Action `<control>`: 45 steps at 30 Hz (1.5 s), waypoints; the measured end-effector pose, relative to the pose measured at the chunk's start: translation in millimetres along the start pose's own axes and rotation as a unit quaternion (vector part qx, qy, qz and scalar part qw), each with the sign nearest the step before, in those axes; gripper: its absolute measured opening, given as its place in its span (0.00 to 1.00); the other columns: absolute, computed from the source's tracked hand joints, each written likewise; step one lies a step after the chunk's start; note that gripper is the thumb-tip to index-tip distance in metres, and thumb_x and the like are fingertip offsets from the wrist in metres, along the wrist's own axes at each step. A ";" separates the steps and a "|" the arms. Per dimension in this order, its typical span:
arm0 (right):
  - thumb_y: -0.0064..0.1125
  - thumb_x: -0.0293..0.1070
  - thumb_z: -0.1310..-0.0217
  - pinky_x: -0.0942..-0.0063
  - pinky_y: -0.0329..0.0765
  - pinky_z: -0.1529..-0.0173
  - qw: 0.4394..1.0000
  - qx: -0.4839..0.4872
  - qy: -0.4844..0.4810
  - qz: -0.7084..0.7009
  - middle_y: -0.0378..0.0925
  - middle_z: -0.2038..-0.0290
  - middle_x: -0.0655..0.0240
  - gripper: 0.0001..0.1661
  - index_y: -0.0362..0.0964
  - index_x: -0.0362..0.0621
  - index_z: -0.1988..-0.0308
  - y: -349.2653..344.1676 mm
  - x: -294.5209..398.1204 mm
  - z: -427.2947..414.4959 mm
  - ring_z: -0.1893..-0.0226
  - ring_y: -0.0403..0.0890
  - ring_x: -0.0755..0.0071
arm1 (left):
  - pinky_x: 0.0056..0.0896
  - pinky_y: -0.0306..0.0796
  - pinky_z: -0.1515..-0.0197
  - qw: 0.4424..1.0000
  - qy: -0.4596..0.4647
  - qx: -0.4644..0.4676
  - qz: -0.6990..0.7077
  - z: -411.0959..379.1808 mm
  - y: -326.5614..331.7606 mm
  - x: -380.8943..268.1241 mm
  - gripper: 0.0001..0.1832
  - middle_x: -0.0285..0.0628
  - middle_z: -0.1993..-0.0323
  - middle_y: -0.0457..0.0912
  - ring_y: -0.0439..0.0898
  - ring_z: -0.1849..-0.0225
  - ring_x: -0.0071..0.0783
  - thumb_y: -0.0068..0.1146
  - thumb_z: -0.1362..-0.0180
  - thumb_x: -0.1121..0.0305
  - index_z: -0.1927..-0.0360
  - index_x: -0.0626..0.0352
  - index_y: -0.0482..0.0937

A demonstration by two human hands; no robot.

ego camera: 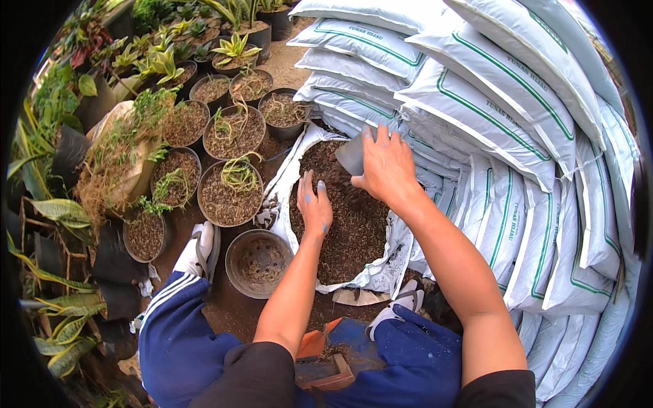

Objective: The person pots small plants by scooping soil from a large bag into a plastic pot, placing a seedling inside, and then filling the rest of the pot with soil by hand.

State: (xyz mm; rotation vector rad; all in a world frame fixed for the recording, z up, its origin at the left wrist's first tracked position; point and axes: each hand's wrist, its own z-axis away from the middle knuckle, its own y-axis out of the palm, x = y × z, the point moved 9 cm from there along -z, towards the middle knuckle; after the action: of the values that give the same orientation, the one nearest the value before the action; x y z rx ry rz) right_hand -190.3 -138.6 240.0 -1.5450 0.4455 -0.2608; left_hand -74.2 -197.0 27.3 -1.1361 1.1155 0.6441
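Observation:
My right hand (387,163) grips a small dark plastic pot (351,155), tilted over a white sack (377,278) with its top open. Dark, loose potting soil (347,239) fills the sack, and some blurred soil shows just below the pot. Over the left part of the soil is my left hand (314,204), with its fingers apart and nothing held in it. Bluish stains mark the fingers of both hands. An empty black plastic pot (259,263) with holes in its bottom stands on the ground left of the sack.
Several soil-filled pots (230,194), some with trailing plants, stand to the left. Bare-rooted plants (122,148) lie beside them, near variegated snake plants (66,214). Stacked white sacks (495,102) rise on the right. A blue and orange object (352,339) lies between my legs.

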 end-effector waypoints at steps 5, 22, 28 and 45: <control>0.83 0.49 0.62 0.59 0.74 0.42 0.993 -0.088 0.011 0.083 0.71 0.41 0.53 0.58 0.66 0.37 0.35 -6.2 1.9 -8.1 0.44 0.74 0.52 | 0.51 0.48 0.23 0.999 -0.052 0.002 -0.006 0.9 -6.8 3.7 0.29 0.55 0.26 0.61 0.55 0.23 0.53 0.48 0.29 0.63 0.27 0.60 0.62; 0.78 0.31 0.53 0.50 0.72 0.32 0.985 0.046 0.083 -0.142 0.57 0.33 0.40 0.60 0.50 0.40 0.26 152.2 -31.0 -34.3 0.33 0.64 0.30 | 0.50 0.55 0.26 0.998 -0.040 0.042 -0.040 -8.2 5.8 23.9 0.28 0.58 0.28 0.64 0.61 0.26 0.57 0.42 0.25 0.60 0.27 0.65 0.62; 0.78 0.31 0.55 0.51 0.71 0.30 0.978 0.089 0.012 -0.191 0.52 0.29 0.37 0.61 0.50 0.44 0.26 169.3 -23.3 2.0 0.32 0.62 0.27 | 0.51 0.51 0.23 0.996 -0.056 0.058 0.041 -3.9 13.7 26.8 0.30 0.53 0.23 0.57 0.55 0.23 0.53 0.40 0.24 0.53 0.25 0.60 0.60; 0.81 0.34 0.58 0.49 0.73 0.33 0.996 0.063 0.065 -0.008 0.56 0.29 0.40 0.57 0.58 0.42 0.30 53.7 -50.2 -3.7 0.33 0.66 0.34 | 0.50 0.49 0.22 0.995 -0.033 0.083 0.036 3.3 8.3 37.5 0.30 0.53 0.24 0.58 0.52 0.21 0.50 0.41 0.25 0.51 0.26 0.57 0.63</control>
State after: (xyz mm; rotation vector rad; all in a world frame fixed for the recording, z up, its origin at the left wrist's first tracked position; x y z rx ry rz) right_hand -242.9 -119.0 192.4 -1.4136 0.5088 -0.3965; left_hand -66.9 -195.7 -10.5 -0.9293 1.1357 0.6277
